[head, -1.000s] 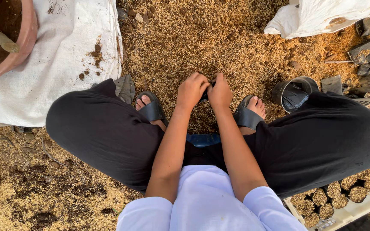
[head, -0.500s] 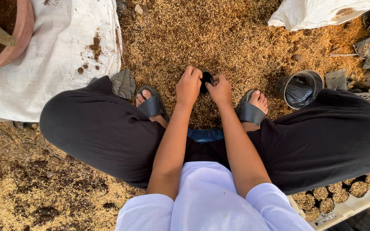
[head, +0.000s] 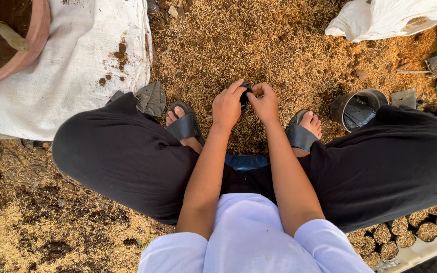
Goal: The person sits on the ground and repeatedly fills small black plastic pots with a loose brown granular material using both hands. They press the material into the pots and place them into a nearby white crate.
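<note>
Closest in, both forearms reach out between the knees. The left hand (head: 227,107) and right hand (head: 265,102) are now lifted a little off the husk-strewn ground (head: 259,45), fingers pinched around a small black pot (head: 245,94) held between them. A second ago they sat lower. Farther right, an empty black pot (head: 357,107) lies tipped.

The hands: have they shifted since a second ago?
Cannot tell. Left hand and right hand sit between the two sandals as before, both holding the small black object.
</note>
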The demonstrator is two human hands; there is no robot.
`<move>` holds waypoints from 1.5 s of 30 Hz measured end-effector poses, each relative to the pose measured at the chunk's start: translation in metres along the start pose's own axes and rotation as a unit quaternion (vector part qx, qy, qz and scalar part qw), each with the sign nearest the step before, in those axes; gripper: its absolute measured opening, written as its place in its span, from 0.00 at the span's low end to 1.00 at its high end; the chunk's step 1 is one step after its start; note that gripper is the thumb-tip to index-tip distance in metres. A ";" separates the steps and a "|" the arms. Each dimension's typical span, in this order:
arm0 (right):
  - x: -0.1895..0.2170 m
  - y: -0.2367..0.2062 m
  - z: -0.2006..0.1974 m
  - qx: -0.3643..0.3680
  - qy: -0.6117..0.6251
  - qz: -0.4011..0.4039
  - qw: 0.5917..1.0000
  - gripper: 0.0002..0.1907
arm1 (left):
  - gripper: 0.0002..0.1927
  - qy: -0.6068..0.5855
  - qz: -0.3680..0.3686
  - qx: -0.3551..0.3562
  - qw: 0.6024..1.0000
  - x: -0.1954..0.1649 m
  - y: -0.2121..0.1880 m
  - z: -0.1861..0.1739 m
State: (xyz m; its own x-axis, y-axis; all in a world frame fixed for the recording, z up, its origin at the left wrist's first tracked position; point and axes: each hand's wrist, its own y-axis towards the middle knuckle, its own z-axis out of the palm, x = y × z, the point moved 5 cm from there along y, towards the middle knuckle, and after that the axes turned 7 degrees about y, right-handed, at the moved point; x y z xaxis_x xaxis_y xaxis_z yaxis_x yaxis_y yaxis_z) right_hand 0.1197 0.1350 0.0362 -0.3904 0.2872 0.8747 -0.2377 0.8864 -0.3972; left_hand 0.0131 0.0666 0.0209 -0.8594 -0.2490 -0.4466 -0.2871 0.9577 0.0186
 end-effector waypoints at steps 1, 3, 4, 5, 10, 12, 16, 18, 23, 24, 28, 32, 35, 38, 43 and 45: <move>0.003 0.000 0.002 0.002 -0.022 -0.038 0.999 0.09 | 0.23 0.003 -0.001 0.004 1.000 0.001 0.000 0.001; 0.006 -0.001 0.005 0.000 -0.044 -0.084 0.995 0.09 | 0.23 0.007 -0.005 0.010 1.000 0.003 -0.001 0.003; 0.005 -0.001 0.005 -0.004 -0.044 -0.092 0.995 0.09 | 0.24 0.002 0.000 0.018 1.000 0.003 -0.002 0.004; 0.004 0.000 0.005 -0.008 -0.044 -0.100 0.994 0.09 | 0.25 -0.003 0.005 0.026 1.000 0.004 -0.002 0.006; 0.002 -0.003 0.004 -0.060 -0.188 -0.117 0.973 0.14 | 0.29 -0.036 0.031 0.089 0.995 0.005 -0.005 0.014; 0.000 -0.004 0.006 -0.041 -0.212 -0.072 0.974 0.17 | 0.30 -0.041 0.041 0.078 0.995 0.004 -0.006 0.014; 0.007 -0.002 0.008 -0.029 -0.226 -0.051 0.972 0.16 | 0.31 -0.029 -0.045 0.120 0.991 0.014 -0.006 0.017; 0.009 0.005 -0.001 -0.041 -0.219 -0.059 0.973 0.19 | 0.31 -0.033 -0.063 0.091 0.993 0.020 -0.002 0.012; -0.049 0.002 -0.001 0.272 -0.396 0.229 0.847 0.43 | 0.32 -0.037 -0.105 0.057 0.992 0.040 0.004 0.004; -0.060 -0.006 0.006 0.334 -0.398 0.250 0.817 0.35 | 0.31 -0.044 -0.121 0.072 0.989 0.043 0.005 0.005; -0.063 0.003 0.022 0.316 -0.346 0.181 0.864 0.24 | 0.29 -0.061 -0.127 0.060 0.988 0.048 0.006 0.008; -0.029 0.052 -0.008 0.109 -0.332 0.116 0.930 0.19 | 0.22 -0.016 -0.147 0.013 0.989 0.057 -0.003 0.011; 0.000 0.078 -0.020 0.038 -0.287 0.002 0.957 0.33 | 0.20 0.035 -0.134 -0.038 0.990 0.062 -0.007 0.012; 0.011 0.080 -0.003 0.067 -0.334 -0.074 0.937 0.50 | 0.22 0.005 -0.156 -0.040 0.987 0.068 -0.013 0.012; -0.013 0.058 0.037 0.166 -0.459 0.000 0.873 0.54 | 0.12 0.038 -0.115 -0.139 0.983 0.063 -0.011 -0.002; -0.018 0.046 0.045 0.171 -0.499 -0.014 0.850 0.56 | 0.07 0.071 -0.110 -0.166 0.977 0.061 -0.005 -0.004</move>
State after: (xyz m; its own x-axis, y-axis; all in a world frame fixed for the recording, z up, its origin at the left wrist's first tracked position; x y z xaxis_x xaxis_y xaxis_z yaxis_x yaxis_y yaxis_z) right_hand 0.0756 0.1539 -0.0099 -0.8995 -0.3333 0.2824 -0.4369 0.6816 -0.5871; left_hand -0.0395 0.0460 -0.0024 -0.8044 -0.4842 -0.3443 -0.5733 0.7848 0.2355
